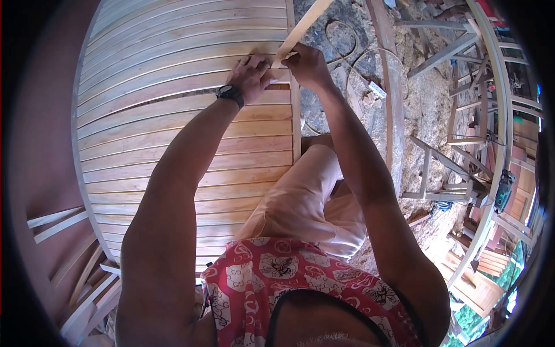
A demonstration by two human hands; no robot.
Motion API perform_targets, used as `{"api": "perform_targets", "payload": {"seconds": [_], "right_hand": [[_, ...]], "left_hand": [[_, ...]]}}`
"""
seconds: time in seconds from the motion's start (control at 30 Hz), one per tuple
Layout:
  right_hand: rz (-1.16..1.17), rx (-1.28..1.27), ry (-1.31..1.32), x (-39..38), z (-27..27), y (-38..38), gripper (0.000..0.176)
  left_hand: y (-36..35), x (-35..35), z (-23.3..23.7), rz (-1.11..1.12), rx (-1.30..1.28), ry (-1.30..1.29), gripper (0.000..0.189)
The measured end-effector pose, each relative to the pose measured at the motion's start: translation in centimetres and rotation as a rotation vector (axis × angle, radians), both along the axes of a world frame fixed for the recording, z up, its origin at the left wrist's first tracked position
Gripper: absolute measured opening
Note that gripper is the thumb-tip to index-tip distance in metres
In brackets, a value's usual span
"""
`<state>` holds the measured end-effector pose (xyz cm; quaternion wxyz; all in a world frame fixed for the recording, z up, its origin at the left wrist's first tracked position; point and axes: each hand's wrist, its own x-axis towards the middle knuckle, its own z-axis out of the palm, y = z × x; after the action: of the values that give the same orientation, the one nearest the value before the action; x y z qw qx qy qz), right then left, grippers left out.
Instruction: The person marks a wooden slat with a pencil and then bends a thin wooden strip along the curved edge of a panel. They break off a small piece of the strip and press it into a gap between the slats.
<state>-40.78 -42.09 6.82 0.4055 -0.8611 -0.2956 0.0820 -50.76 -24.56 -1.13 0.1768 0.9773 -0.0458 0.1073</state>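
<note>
A pale, narrow wooden strip (304,24) slants up from the edge of a slatted wooden panel (185,124). My right hand (306,66) pinches the strip near its lower end, just over the panel's right border. On the slats to the left, my left hand (250,78) lies palm down with its fingers spread, thumb side close to the strip's end. A dark watch (230,95) is on that wrist. Below the hands, a dark gap runs between two slats.
A looped cable (354,49) and a small white item (377,89) lie on the ground to the right. Beyond a long beam (393,115) stand wooden frames (445,55). A green power tool (504,191) rests at far right. Loose boards (87,301) lean at lower left.
</note>
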Motion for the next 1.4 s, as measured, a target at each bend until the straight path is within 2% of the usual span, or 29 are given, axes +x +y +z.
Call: {"api": "perform_targets", "payload": {"seconds": [0.1, 0.27, 0.33, 0.57, 0.67, 0.73, 0.77, 0.83, 0.87, 0.93, 1.1, 1.4], "right_hand": [[-0.010, -0.011, 0.031, 0.0, 0.0, -0.1, 0.020], [0.051, 0.085, -0.093, 0.2, -0.4, -0.4, 0.021], [0.064, 0.102, -0.089, 0.2, -0.4, -0.6, 0.020], [0.135, 0.092, -0.218, 0.9, 0.0, -0.9, 0.013], [0.047, 0.140, -0.186, 0.9, 1.8, -0.5, 0.013], [0.042, 0.196, -0.216, 0.6, 2.8, -0.7, 0.015], [0.031, 0.159, -0.165, 0.1, 3.1, -1.2, 0.016], [0.021, 0.121, -0.114, -1.3, 3.6, -1.9, 0.017], [0.031, 0.023, -0.073, -2.0, 3.1, -2.3, 0.017], [0.047, -0.078, -0.033, -2.9, 2.2, -2.6, 0.017], [0.033, -0.018, -0.073, -4.0, 0.5, -3.0, 0.015], [0.021, 0.052, -0.112, -4.8, 0.8, -2.8, 0.010]], "left_hand": [[-0.5, -0.1, -0.5, 0.025, -0.026, -0.037, 0.044], [-1.9, -0.7, -0.2, 0.118, -0.143, -0.129, 0.037], [-3.0, -1.2, -0.1, 0.279, -0.076, -0.252, 0.031], [-3.3, -2.3, -0.6, 0.232, -0.103, -0.053, 0.026], [-2.7, -3.0, 0.0, 0.186, -0.028, -0.095, 0.033], [-2.6, -3.7, 1.0, 0.123, -0.062, -0.013, 0.045], [-2.3, -3.9, 1.2, 0.124, -0.061, -0.014, 0.045], [-1.6, -4.4, 1.6, 0.049, 0.016, -0.051, 0.064], [-1.4, -4.5, 1.5, 0.051, 0.016, -0.051, 0.064], [-1.0, -4.3, 1.4, 0.020, 0.009, 0.053, 0.076], [-1.0, -4.3, 1.5, 0.015, -0.004, 0.093, 0.075], [-1.2, -4.2, 1.2, 0.033, 0.043, 0.093, 0.064]]}}
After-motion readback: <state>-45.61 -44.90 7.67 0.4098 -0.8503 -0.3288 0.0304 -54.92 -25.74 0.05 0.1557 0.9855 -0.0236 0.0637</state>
